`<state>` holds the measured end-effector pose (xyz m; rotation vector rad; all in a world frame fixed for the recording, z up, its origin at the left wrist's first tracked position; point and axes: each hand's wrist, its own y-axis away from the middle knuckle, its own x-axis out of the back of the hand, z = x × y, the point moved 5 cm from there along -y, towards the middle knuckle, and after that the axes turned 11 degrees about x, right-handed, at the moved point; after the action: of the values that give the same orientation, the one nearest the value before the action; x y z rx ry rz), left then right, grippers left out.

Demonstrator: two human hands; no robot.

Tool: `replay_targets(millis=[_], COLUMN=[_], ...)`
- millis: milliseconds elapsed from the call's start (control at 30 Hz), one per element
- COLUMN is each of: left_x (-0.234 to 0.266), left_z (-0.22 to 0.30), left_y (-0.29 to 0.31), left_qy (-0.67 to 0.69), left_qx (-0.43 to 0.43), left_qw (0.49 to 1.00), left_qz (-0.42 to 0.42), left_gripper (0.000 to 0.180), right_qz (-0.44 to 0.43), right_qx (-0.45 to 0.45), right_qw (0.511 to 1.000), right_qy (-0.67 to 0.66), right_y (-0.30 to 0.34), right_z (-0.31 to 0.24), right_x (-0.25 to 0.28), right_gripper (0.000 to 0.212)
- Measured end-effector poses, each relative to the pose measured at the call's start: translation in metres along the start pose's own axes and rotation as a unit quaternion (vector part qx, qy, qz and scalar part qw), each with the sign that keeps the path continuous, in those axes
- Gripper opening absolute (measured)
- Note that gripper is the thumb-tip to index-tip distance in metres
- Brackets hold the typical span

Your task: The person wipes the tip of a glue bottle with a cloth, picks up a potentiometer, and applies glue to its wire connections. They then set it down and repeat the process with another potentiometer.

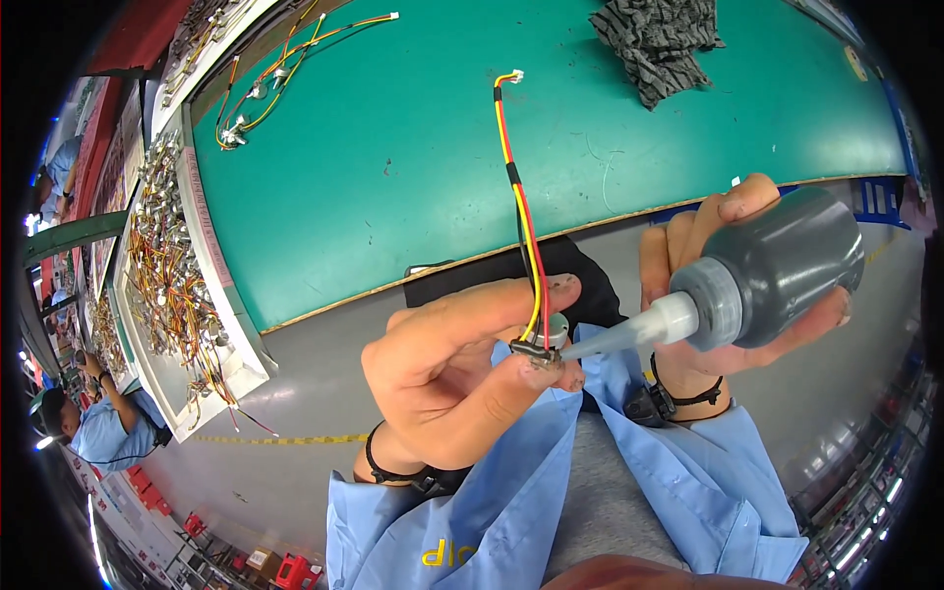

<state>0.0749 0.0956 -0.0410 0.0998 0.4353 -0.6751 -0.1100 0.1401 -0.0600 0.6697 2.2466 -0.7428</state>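
Observation:
My left hand [462, 379] pinches a small wired potentiometer [536, 349] between thumb and fingertips, in front of my body. Its red, yellow and black wires [508, 147], banded with black sleeves, stretch up over the green tabletop to a white plug [516, 76]. Around a dark translucent squeeze bottle [796, 261] my right hand [693, 231] is wrapped. The bottle lies tilted on its side, and its tapered nozzle [610, 339] points left, with the tip at the potentiometer's terminals. Whether the tip touches them, or any liquid comes out, I cannot tell.
On the green table [383, 216] several wired parts [236, 133] lie at far left and a crumpled dark cloth [659, 44] at far right. A white tray [251, 364] heaped with wired parts [172, 275] stands at left. Beyond it is a person in blue [123, 418].

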Motion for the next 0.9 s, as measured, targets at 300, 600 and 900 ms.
replay_targets(millis=[300,600,900], left_x=[-0.0056,-0.0053,-0.0014], left_z=[0.0023,0.0023,0.0015], left_y=[0.0019,0.002,0.0025], left_qy=[-0.056,-0.07,-0.069], left_qx=[0.006,0.015,0.014], left_qw=[0.997,0.995,0.995], left_qz=[0.049,0.073,0.075], left_gripper=[0.035,0.037,0.038], right_qz=[0.003,0.001,0.013], right_qx=[-0.001,0.0,0.0], right_qw=[1.0,0.999,1.0], right_qy=[0.019,0.036,0.019], right_y=[0.0016,0.0025,0.0022], right_z=[0.001,0.0005,0.0026], right_x=[-0.001,-0.0001,-0.0019], right_gripper=[0.085,0.085,0.087])
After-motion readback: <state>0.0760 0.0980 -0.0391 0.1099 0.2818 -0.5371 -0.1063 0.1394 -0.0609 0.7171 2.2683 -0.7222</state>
